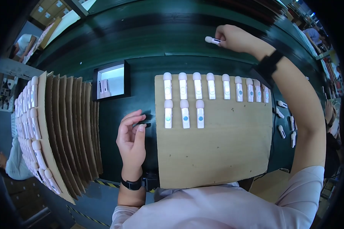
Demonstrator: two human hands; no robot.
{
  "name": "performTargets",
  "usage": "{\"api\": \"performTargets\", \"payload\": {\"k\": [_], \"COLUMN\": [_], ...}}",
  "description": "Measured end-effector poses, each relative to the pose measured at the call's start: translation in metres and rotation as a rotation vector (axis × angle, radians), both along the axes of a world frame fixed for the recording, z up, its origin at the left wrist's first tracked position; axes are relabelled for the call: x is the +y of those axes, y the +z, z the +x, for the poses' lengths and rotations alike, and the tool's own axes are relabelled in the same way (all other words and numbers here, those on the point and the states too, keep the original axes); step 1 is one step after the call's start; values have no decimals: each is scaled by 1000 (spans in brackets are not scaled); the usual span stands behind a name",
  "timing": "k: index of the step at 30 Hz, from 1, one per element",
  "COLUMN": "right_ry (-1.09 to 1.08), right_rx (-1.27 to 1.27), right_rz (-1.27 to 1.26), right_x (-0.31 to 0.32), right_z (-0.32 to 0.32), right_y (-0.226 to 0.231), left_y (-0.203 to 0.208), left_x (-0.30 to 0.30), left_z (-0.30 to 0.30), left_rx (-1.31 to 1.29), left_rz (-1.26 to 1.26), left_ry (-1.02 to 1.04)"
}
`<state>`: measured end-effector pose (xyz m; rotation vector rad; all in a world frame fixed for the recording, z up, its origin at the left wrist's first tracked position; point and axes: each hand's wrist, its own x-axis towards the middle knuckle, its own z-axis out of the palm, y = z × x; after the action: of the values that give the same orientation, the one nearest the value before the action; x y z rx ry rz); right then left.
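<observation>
Far out at the upper right, my right hand (pixel 235 38) pinches a small white wand-shaped device (pixel 214 40) with a rounded pale head, held over the dark green bench. A cardboard sheet (pixel 218 152) lies in front of me. Along its far edge stands a row of several like devices (pixel 197 86), heads pointing away from me; three more (pixel 185 114) form a second row at the left. My left hand (pixel 132 139) hovers beside the sheet's left edge, fingers loosely curved and apart from the thumb, holding nothing I can see.
A tall stack of cardboard sheets (pixel 74 126) stands at left, with several devices on its outer face. Behind my left hand sits a black-rimmed tray (pixel 111 80) with pale pieces. Several loose devices (pixel 281 131) lie right of the sheet, beneath my right arm. Other people are at both sides.
</observation>
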<state>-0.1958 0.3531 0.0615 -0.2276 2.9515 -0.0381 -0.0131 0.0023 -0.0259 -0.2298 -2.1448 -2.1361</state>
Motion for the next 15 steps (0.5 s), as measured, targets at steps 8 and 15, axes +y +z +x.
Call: {"api": "performTargets", "payload": {"k": [8,15], "right_ry": [-146,-251], "right_rx": [-294,-311], "right_rz": [-1282,-1715], "right_x": [-24,-67], "right_z": [158,289], "right_y": [41,22], "left_y": [12,81], "left_x": [-4,23], "left_z": [8,48], "left_rx": [92,397], "left_rz": [-33,-196], "left_ry": [50,-246]}}
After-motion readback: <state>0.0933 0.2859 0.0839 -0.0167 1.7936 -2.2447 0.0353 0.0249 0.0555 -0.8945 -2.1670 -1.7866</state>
